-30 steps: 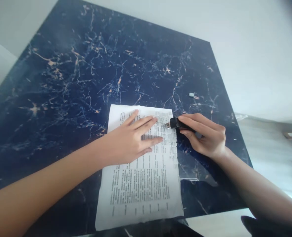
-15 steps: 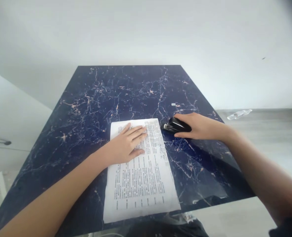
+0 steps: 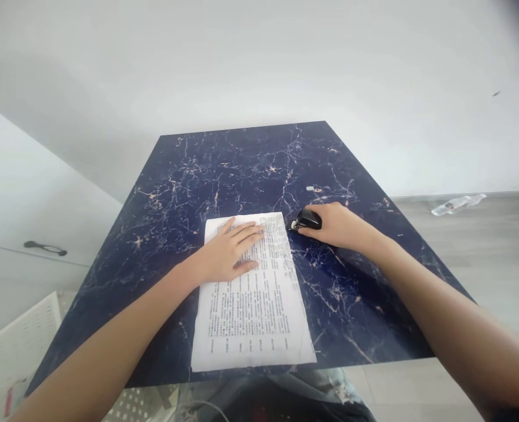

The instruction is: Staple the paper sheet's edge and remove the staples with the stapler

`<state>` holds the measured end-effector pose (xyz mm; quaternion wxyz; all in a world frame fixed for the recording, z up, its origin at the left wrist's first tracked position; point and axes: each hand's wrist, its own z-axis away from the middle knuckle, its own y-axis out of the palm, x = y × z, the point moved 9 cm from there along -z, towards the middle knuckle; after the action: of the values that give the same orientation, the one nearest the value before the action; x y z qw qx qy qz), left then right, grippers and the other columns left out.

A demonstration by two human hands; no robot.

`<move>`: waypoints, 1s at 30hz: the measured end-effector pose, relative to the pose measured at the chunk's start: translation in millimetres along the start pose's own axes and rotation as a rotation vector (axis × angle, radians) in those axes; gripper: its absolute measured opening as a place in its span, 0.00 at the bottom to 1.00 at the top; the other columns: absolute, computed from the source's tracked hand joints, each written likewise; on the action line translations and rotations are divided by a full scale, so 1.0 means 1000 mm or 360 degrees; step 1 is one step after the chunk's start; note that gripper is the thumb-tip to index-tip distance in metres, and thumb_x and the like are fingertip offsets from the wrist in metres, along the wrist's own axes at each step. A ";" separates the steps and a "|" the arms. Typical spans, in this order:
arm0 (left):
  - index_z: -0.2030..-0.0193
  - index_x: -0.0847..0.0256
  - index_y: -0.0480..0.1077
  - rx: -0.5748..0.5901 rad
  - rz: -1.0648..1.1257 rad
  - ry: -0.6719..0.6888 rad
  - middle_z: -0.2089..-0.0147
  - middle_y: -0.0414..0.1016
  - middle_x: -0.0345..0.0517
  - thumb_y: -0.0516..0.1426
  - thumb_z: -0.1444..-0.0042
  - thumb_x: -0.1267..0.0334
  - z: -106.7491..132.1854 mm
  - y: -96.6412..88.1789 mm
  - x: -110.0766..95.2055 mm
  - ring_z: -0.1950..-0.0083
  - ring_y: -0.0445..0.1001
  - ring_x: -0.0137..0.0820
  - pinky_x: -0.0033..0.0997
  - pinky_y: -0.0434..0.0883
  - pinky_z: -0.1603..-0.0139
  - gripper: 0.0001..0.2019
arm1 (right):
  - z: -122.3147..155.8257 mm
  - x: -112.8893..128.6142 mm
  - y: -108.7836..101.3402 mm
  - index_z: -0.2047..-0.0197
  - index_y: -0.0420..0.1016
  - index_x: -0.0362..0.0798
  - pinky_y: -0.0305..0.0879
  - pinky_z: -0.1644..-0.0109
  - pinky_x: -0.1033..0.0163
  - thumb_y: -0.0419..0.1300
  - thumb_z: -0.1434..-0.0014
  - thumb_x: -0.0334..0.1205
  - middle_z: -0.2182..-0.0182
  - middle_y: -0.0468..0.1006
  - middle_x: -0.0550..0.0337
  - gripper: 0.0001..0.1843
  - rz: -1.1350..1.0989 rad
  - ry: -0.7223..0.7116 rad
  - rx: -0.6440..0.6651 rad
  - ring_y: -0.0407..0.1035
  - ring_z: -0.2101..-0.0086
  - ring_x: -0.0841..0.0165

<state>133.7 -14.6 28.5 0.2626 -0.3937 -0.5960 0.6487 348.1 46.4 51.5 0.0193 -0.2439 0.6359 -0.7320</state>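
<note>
A printed sheet of paper (image 3: 253,310) lies on the dark blue marbled table (image 3: 224,176), near its front edge. My left hand (image 3: 228,253) rests flat on the upper part of the sheet, fingers stretched out. My right hand (image 3: 334,225) is wrapped round a small black stapler (image 3: 306,220), which sits on the table just right of the sheet's top right corner. The stapler's metal tip points at the paper's edge, apart from it.
A small pale scrap (image 3: 311,189) lies on the table behind the stapler. A clear plastic bottle (image 3: 457,204) lies on the grey floor at the right. A white cabinet with a dark handle (image 3: 45,248) stands left, with white perforated panels (image 3: 17,346) below it.
My right hand has drawn the stapler off the sheet's top right corner and set it on the table beside the paper. The camera has lifted and pulled back.
</note>
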 end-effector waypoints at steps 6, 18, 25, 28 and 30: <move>0.21 0.54 0.53 -0.0028 0.0009 -0.0017 0.19 0.56 0.51 0.50 0.26 0.45 0.000 0.000 0.002 0.19 0.53 0.46 0.62 0.38 0.17 0.32 | -0.002 -0.004 0.000 0.56 0.78 0.50 0.63 0.65 0.56 0.62 0.39 0.52 0.66 0.82 0.53 0.16 -0.0038 0.0019 -0.0027 0.74 0.67 0.58; 0.22 0.56 0.51 -0.0090 -0.0031 0.0004 0.20 0.58 0.54 0.52 0.27 0.47 0.002 -0.001 0.001 0.19 0.55 0.47 0.65 0.45 0.18 0.32 | 0.000 -0.007 0.001 0.54 0.76 0.50 0.63 0.65 0.55 0.61 0.38 0.54 0.64 0.83 0.53 0.17 -0.0024 0.0037 -0.0003 0.75 0.66 0.57; 0.28 0.52 0.63 -0.0173 -0.0077 0.0165 0.22 0.61 0.53 0.54 0.26 0.54 0.005 -0.007 -0.012 0.20 0.57 0.49 0.71 0.50 0.21 0.23 | 0.007 -0.013 -0.010 0.54 0.71 0.52 0.62 0.66 0.57 0.66 0.42 0.54 0.63 0.82 0.56 0.18 -0.0213 -0.0105 0.0128 0.74 0.67 0.61; 0.28 0.53 0.64 -0.0175 -0.0071 0.0171 0.22 0.61 0.54 0.54 0.26 0.54 0.004 -0.008 -0.014 0.21 0.57 0.49 0.72 0.51 0.22 0.23 | 0.006 -0.008 -0.011 0.63 0.69 0.51 0.59 0.66 0.57 0.64 0.39 0.53 0.67 0.80 0.57 0.15 -0.0132 -0.0149 0.0086 0.71 0.69 0.62; 0.28 0.54 0.64 -0.0180 -0.0056 0.0172 0.23 0.62 0.54 0.54 0.27 0.54 0.003 -0.008 -0.014 0.21 0.58 0.49 0.72 0.51 0.21 0.23 | 0.005 -0.002 -0.011 0.65 0.68 0.51 0.58 0.66 0.57 0.63 0.38 0.52 0.68 0.79 0.57 0.14 -0.0108 -0.0189 0.0041 0.71 0.69 0.62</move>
<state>138.0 -26.6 38.7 0.2832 -0.4317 -0.6236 0.5870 354.7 44.9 61.4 0.0355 -0.3080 0.6155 -0.7246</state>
